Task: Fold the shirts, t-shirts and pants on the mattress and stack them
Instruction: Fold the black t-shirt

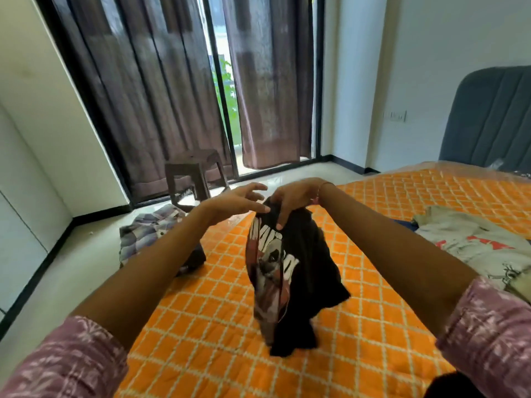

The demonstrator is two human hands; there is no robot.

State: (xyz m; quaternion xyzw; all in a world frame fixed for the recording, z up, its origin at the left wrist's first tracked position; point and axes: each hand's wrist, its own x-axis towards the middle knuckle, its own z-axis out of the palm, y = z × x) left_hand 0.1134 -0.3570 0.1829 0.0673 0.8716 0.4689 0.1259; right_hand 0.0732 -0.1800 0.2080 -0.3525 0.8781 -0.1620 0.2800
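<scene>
A black t-shirt (pixel 290 271) with a white and red print hangs bunched above the orange quilted mattress (pixel 218 326), its lower end touching the quilt. My right hand (pixel 293 198) grips its top edge, fingers curled over the fabric. My left hand (pixel 240 201) is just beside it with fingers spread, the fingertips at the shirt's top edge, holding nothing. A checked shirt (pixel 149 234) lies crumpled at the mattress's left corner, with a dark garment (pixel 195 259) beside it. A pale printed t-shirt (pixel 474 248) lies on the right of the mattress.
A brown plastic stool (pixel 192 173) stands on the floor before dark curtains (pixel 161 81) and a glass door. A grey padded headboard (pixel 488 119) rises at the far right. The floor runs along the mattress's left side. A dark shape (pixel 454 386) sits at the bottom right.
</scene>
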